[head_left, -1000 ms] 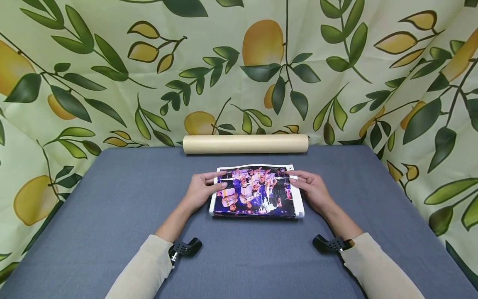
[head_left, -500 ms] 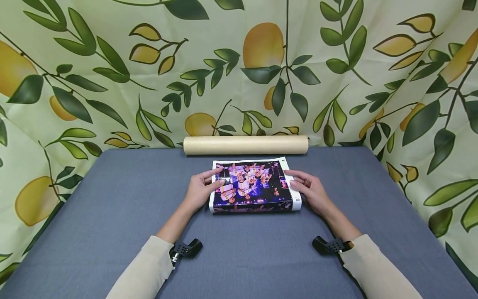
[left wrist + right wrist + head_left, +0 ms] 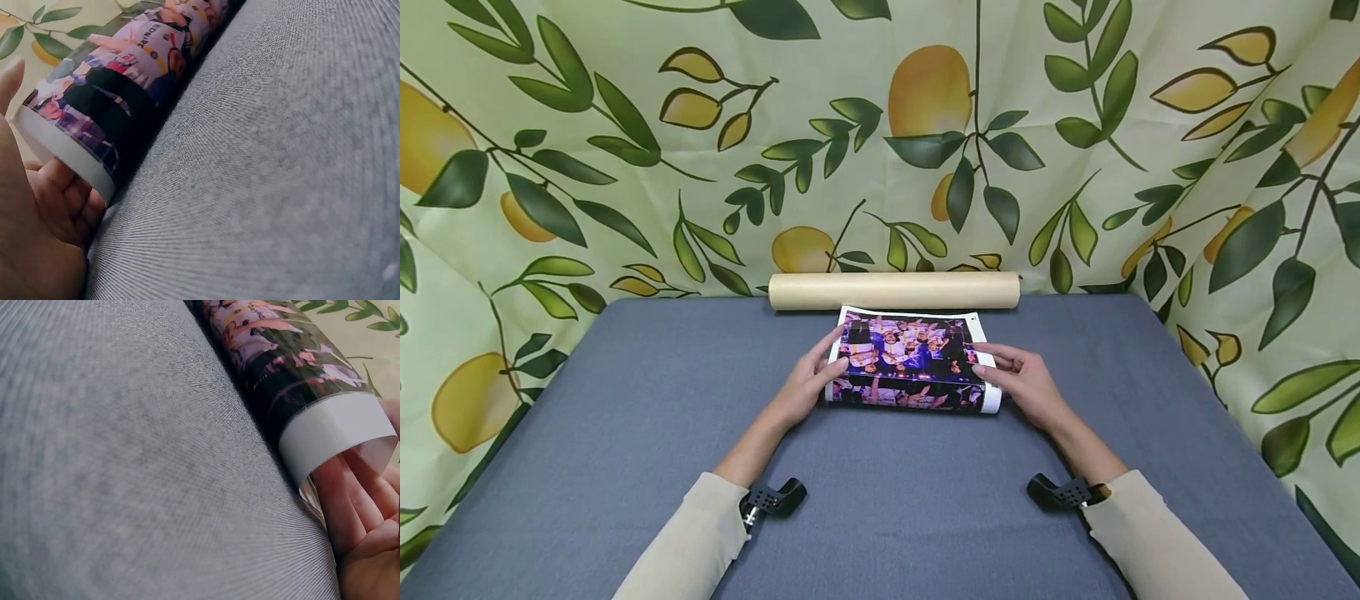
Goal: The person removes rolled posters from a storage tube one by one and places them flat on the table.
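Observation:
A glossy photo poster (image 3: 910, 350), printed with several people on a dark purple ground and edged in white, lies bent over on itself in the middle of the table. Its near side forms a rounded fold. My left hand (image 3: 801, 387) holds the left end, thumb on top, with other fingers at the underside in the left wrist view. At the other end, my right hand (image 3: 1030, 383) grips the white border. The right wrist view shows the curled border (image 3: 337, 428) with fingers tucked inside the bend. How the paper's layers lie inside is hidden.
A cream-coloured roll (image 3: 895, 291) lies along the back of the table, just behind the poster's far edge. Grey-blue cloth (image 3: 880, 500) covers the table. A curtain (image 3: 835, 75) with fruits and leaves hangs behind and at both sides.
The poster has shifted away toward the roll and its near side has curled over, showing more of the print there. Left fingers have slid slightly forward; the right hand has barely moved.

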The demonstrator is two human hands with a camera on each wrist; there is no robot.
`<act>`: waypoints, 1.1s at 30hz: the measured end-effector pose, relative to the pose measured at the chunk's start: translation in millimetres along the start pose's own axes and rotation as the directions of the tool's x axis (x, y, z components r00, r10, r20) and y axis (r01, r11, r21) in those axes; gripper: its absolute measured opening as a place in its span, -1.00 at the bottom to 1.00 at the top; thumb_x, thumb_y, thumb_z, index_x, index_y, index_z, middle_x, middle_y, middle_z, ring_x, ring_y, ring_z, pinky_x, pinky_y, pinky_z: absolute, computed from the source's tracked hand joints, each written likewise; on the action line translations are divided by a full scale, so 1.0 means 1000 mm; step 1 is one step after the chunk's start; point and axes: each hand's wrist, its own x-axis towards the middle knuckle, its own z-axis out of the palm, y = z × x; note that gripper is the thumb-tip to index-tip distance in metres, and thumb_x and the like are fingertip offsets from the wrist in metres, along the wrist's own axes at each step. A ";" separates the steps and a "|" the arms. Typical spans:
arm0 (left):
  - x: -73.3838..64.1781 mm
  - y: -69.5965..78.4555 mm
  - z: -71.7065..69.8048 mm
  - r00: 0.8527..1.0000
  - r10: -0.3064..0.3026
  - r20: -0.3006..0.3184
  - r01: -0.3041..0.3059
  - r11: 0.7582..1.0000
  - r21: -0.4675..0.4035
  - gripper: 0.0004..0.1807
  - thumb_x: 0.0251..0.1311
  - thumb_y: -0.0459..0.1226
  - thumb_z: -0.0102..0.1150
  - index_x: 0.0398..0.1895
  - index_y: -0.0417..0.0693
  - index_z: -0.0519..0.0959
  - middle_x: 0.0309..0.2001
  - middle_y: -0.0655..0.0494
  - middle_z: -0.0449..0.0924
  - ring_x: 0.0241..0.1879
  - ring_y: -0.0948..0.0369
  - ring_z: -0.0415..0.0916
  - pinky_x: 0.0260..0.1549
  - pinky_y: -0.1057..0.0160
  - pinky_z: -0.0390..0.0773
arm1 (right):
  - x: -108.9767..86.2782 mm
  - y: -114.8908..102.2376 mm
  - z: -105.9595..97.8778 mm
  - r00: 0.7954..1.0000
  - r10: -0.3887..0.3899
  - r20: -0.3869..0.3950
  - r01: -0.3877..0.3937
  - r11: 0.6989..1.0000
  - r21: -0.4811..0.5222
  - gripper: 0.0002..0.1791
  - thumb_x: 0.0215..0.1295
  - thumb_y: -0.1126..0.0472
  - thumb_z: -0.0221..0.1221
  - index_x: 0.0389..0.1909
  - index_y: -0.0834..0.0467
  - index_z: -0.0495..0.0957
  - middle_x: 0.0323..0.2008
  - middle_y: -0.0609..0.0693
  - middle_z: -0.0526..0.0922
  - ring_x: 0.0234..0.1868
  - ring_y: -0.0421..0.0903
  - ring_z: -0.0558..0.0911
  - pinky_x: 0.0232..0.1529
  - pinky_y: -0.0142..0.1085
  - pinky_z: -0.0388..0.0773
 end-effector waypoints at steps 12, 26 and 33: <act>0.002 0.002 0.008 0.994 -0.067 -0.086 0.076 0.992 0.104 -0.54 0.40 -0.13 0.20 0.29 -0.11 0.56 -0.83 0.34 0.13 -0.80 0.40 -0.02 -0.73 0.40 0.07 | 0.003 -0.004 0.004 0.993 0.078 -0.093 -0.095 0.977 -0.192 -0.43 0.43 -0.16 0.17 0.32 0.07 0.54 -0.37 0.01 0.73 -0.30 -0.31 0.54 -0.03 -0.31 0.44; 0.004 0.003 0.010 0.983 -0.079 -0.167 0.095 0.991 0.093 -0.55 0.41 -0.14 0.20 0.27 -0.17 0.58 -0.84 0.38 0.11 -0.79 0.42 -0.04 -0.70 0.39 0.09 | 0.003 -0.002 0.008 0.995 0.064 -0.076 -0.070 0.994 -0.080 -0.29 0.42 -0.01 0.23 0.47 0.20 0.31 0.31 0.32 0.53 0.04 -0.08 0.75 0.01 -0.33 0.68; 0.003 0.005 0.008 0.995 -0.056 -0.080 0.062 0.996 0.067 -0.29 0.36 -0.20 0.21 0.54 -0.10 0.24 -0.44 -0.09 0.73 -0.63 0.43 0.36 -0.61 0.40 0.27 | 0.005 -0.007 0.012 0.977 0.090 -0.195 -0.135 0.963 -0.232 -0.32 0.39 -0.18 0.21 0.36 0.18 0.47 0.03 0.28 0.73 -0.04 0.06 0.74 0.03 -0.20 0.59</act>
